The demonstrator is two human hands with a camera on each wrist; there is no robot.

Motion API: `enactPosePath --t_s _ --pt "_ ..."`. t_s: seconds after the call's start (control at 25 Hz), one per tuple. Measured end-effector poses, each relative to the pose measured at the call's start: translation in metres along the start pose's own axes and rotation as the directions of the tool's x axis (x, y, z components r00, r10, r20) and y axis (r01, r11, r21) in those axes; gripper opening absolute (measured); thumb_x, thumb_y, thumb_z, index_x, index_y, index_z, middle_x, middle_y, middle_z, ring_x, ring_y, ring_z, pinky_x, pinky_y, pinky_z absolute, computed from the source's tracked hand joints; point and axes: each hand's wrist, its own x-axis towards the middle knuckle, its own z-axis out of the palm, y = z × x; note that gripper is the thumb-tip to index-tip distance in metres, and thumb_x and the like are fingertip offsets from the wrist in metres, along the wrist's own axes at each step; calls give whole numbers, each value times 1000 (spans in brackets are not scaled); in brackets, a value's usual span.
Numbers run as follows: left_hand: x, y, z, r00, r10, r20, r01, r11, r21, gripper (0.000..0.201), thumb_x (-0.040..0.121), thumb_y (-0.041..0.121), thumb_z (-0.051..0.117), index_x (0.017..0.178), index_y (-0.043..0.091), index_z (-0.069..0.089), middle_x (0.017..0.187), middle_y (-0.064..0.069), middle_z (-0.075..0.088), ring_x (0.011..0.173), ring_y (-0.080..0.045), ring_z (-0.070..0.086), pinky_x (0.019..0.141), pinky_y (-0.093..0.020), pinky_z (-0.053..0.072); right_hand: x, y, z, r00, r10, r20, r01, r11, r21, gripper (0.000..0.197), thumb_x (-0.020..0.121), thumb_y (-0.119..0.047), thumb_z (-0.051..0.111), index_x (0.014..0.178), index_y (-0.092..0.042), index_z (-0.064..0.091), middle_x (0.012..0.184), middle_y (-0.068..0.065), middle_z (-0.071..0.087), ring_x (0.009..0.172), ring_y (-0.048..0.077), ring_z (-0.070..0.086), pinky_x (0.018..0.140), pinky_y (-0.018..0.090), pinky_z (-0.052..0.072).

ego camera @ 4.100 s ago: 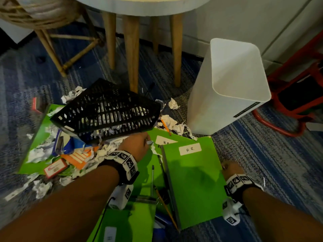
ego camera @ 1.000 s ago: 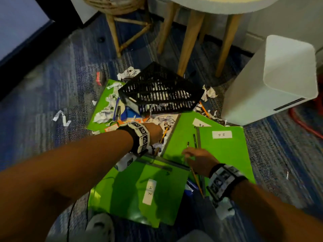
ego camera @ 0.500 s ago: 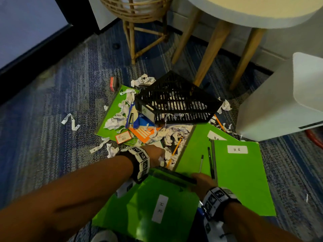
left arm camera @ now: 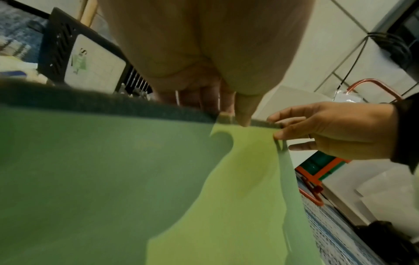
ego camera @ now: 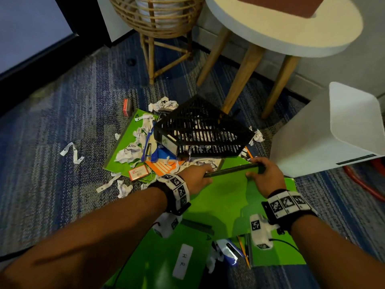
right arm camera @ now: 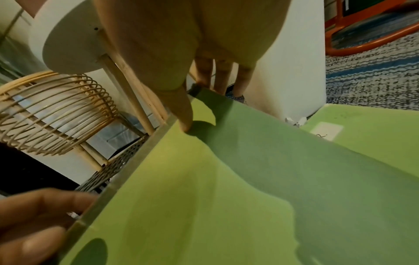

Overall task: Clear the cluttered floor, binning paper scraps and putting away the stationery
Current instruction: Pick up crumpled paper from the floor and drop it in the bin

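Both hands (ego camera: 195, 180) (ego camera: 265, 177) clamped on green folder (ego camera: 227, 195); paper scraps (ego camera: 200, 136) under overturned black basket (ego camera: 200, 130)

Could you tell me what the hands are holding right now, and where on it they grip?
Both hold one green folder by its dark spine edge: the left hand pinches one end, the right hand the other.

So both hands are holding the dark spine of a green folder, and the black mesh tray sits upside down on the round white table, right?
Not quite. The black mesh tray lies overturned on the carpet among paper scraps, not on the round white table; the head view shows it. Left hand and right hand do hold the green folder by its spine.
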Motion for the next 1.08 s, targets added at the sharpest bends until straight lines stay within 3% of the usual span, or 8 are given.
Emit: enactPosePath --t_s 0.16,0.32,0.44,0.52,0.64,0.76,0.92,1.08 --pt "4 -2 -19 964 121 -235 -85 984 157 31 94 25 51 125 24 52 124 -1 55 115 -22 49 98 -39 42 15 -13 19 995 -65 -76 56 991 -120 28 79 -8 72 101 -24 67 115 10 60 106 31 56 93 41 46" --pt "1 -22 -47 886 81 -457 58 958 282 44 90 20 53 133 26 48 142 -2 40 133 -25 34 106 -44 32 14 -39 67 964 -193 184 229 953 -196 27 88 -16 63 114 -24 64 127 3 58 111 25 57 95 35 46" --pt "-3 -38 -57 899 -157 -409 282 923 263 61 89 33 58 144 27 33 156 -5 20 144 -33 15 113 -51 23 19 -59 102 919 -201 340 313 896 -316 54 91 -30 60 141 -25 41 153 5 30 139 26 33 112 41 33" --pt "-2 -43 -58 903 -267 -337 351 911 219 66 89 39 57 147 26 27 157 -5 20 144 -36 14 114 -51 24 23 -70 118 924 -160 347 299 868 -396 70 91 -37 59 149 -18 23 157 7 18 144 25 20 115 43 27" --pt "-1 -50 -51 909 -289 -300 361 905 223 63 91 43 53 146 24 29 157 -3 21 142 -36 21 111 -51 30 26 -81 136 958 -123 261 240 840 -486 81 86 -48 60 147 -14 20 154 11 19 142 29 20 112 44 29" --pt "-1 -48 -50 921 -276 -276 341 913 224 63 92 40 52 147 22 28 158 -4 20 143 -33 20 113 -51 28 32 -80 143 949 7 316 193 780 -596 89 85 -59 55 150 -20 9 157 16 4 144 37 9 115 49 21" --pt "-4 -42 -53 922 -273 -273 336 915 222 66 92 40 52 149 21 25 155 -4 27 144 -32 21 114 -50 26 41 -86 142 914 5 406 286 700 -654 73 88 -54 53 147 -26 19 154 16 19 141 40 19 114 52 21" --pt "-6 -44 -49 926 -270 -262 330 919 218 62 93 38 50 148 22 27 155 -2 27 144 -32 21 114 -49 26 55 -97 147 881 96 463 261 718 -646 59 91 -51 49 142 -24 37 152 12 30 140 35 26 115 54 16"
